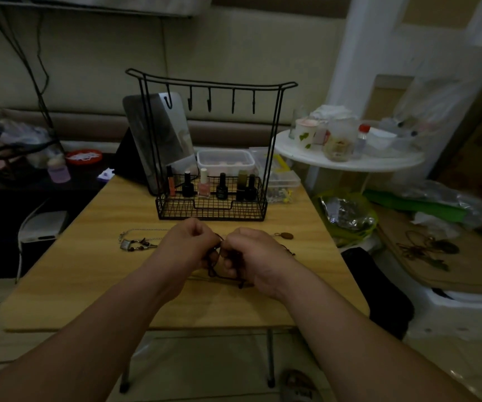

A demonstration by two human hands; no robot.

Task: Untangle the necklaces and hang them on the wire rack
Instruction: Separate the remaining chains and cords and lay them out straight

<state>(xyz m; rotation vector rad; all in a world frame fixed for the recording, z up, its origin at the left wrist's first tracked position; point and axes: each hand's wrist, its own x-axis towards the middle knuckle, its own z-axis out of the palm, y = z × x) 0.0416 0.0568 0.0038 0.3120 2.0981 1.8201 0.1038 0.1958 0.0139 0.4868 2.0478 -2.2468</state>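
i'm mid-untangle: left hand (189, 245) and right hand (252, 253) both curl tight on the dark cord necklace (216, 274), seemingly pinching its knot, which needs teasing loose before anything reaches the wire rack (210, 211).

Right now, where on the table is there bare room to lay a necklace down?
Bare: the near strip of table, from the left hand and right hand to the front edge; also left of the wire rack. Crowded: behind the rack and beside the hands.

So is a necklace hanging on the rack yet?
No, the hooks on the rack are bare; the left hand and right hand grip a dark necklace.
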